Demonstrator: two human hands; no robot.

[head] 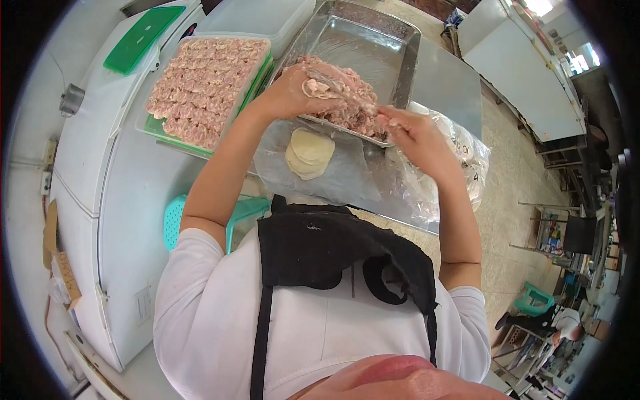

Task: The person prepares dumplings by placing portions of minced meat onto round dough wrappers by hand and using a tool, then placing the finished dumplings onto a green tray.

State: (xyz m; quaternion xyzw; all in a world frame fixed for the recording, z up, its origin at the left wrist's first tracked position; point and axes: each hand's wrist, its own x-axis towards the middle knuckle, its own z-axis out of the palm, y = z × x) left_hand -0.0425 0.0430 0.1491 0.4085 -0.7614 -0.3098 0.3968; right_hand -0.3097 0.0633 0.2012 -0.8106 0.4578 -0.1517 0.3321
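Observation:
My left hand (pixel 289 95) cups a round dumpling wrapper with raw meat filling (pixel 317 89) over the near left part of a metal tray (pixel 411 55). In my right hand (pixel 417 137) is the handle of a meat-smeared spreading utensil (pixel 345 90), whose far end lies against the filling. Ground raw meat (pixel 362 87) is heaped in the tray under both hands. A stack of round pale wrappers (pixel 310 152) rests on a clear plastic sheet (pixel 350 172) in front of me. To the left, filled open-topped dumplings (pixel 210 85) sit in close rows in a plastic container (pixel 250 100).
A clear plastic bag (pixel 462 155) bearing writing lies by my right forearm. Clear plastic containers (pixel 250 17) stand behind the dumplings. A white chest freezer (pixel 80 165) with a green lid (pixel 145 40) on it is at left. A teal stool (pixel 175 222) stands below the table; another person (pixel 562 320) is far right.

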